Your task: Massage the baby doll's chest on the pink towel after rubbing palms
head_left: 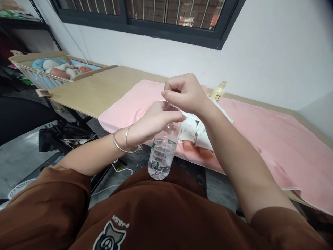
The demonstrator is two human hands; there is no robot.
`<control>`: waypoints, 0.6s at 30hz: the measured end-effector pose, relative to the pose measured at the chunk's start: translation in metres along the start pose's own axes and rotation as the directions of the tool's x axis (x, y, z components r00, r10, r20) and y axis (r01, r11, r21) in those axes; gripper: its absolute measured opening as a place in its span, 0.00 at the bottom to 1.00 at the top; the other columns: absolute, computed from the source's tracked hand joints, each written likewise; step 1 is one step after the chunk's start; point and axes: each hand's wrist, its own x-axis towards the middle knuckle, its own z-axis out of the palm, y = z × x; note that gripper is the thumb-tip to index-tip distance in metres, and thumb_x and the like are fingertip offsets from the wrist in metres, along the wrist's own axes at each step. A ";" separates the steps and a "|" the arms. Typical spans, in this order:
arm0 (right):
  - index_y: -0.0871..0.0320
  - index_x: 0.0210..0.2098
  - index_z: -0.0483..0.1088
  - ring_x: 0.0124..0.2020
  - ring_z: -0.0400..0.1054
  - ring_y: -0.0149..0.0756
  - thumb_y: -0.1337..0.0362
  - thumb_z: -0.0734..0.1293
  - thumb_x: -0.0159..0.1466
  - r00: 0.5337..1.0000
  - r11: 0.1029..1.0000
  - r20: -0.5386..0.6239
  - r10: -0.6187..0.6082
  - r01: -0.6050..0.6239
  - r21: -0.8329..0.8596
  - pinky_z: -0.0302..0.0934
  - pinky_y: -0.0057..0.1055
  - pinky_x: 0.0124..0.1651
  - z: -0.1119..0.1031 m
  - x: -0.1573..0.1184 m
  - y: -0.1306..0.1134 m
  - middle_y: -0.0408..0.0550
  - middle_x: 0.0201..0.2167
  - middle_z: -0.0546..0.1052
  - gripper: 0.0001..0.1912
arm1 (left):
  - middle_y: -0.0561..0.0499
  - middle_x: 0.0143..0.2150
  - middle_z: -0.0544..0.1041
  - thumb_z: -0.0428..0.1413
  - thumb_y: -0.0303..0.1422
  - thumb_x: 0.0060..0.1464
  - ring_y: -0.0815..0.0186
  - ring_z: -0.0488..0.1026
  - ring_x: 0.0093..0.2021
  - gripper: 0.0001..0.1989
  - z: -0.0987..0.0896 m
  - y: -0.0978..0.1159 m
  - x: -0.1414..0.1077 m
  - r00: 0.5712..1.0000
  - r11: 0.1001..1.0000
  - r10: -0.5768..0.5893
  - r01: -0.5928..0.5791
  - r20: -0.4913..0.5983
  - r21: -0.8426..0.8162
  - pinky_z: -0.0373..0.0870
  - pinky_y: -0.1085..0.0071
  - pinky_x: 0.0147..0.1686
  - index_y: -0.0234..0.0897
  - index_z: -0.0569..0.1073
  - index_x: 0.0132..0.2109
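Note:
A clear plastic water bottle [162, 152] with small green label marks stands tilted in front of my body, partly filled with water. My left hand [158, 119], with bangles at its wrist, wraps round the bottle's neck. Above the bottle's mouth, my right hand [183, 92] is closed, thumb and fingers curled in a pinch. Whatever lies in that pinch is hidden by the fingers. Behind my hands, a doll in white patterned clothes [188, 130] lies on a pink blanket [260, 139]; my arms cover much of it.
The blanket is spread over a long wooden table [111, 81] along the wall. A yellowish bottle [219, 91] sits at its back edge. To the left is a wooden crib [49, 78] with a doll inside. A dark chair [23, 118] and white cable [122, 168] are lower left.

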 end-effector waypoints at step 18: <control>0.56 0.20 0.61 0.27 0.55 0.36 0.64 0.61 0.65 0.999 0.940 -0.003 0.045 -0.043 -0.338 0.45 0.35 0.33 0.003 -0.008 -0.012 0.45 0.19 0.58 0.16 | 0.54 0.23 0.71 0.60 0.30 0.41 0.73 0.68 0.25 0.06 -0.003 -0.011 0.007 0.996 0.996 0.076 -0.074 0.042 -0.054 0.63 0.73 0.27 0.34 0.70 0.28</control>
